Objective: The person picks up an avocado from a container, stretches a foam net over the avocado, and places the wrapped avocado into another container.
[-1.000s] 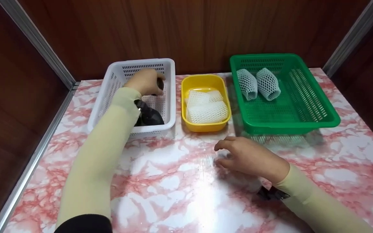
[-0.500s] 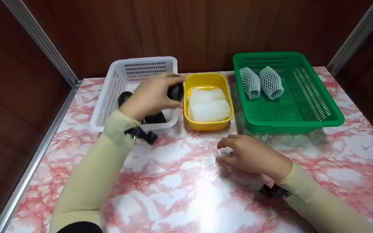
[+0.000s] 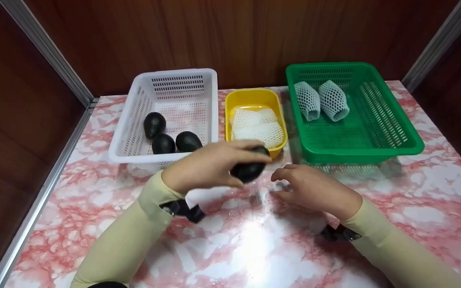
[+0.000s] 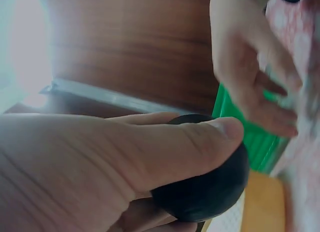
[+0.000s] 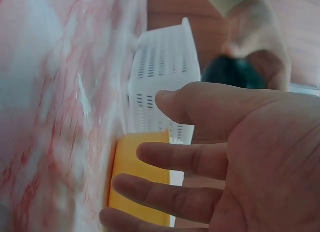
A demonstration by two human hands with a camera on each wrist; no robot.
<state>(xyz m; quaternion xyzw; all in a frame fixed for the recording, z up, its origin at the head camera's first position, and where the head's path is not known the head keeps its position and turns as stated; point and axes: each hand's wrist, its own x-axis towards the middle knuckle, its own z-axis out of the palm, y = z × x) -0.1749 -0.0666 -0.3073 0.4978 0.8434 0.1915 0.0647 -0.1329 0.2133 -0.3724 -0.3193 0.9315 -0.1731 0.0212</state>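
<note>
My left hand [image 3: 210,164] grips a dark avocado [image 3: 249,168] just in front of the yellow bin [image 3: 275,153], thumb on one side and fingers on the other. The left wrist view shows the avocado [image 4: 210,187] large and smooth under the thumb. My right hand [image 3: 314,188] stays low over the table to the right, fingers loosely bent and apart, holding nothing. In the right wrist view its fingers [image 5: 170,197] spread before the yellow bin. Three more avocados, one of them the upper avocado [image 3: 154,125], lie in the white basket [image 3: 134,159].
White foam net sleeves [image 3: 258,128] lie in the yellow bin. Two netted pieces, one the right foam net [image 3: 333,101], sit in the green basket [image 3: 362,152] at right; their contents are hard to see. A wooden panel [image 3: 250,40] stands behind the marbled table [image 3: 214,248].
The left hand has lifted an avocado out of the white basket and carried it right and nearer, toward the right hand. The right hand has hardly moved.
</note>
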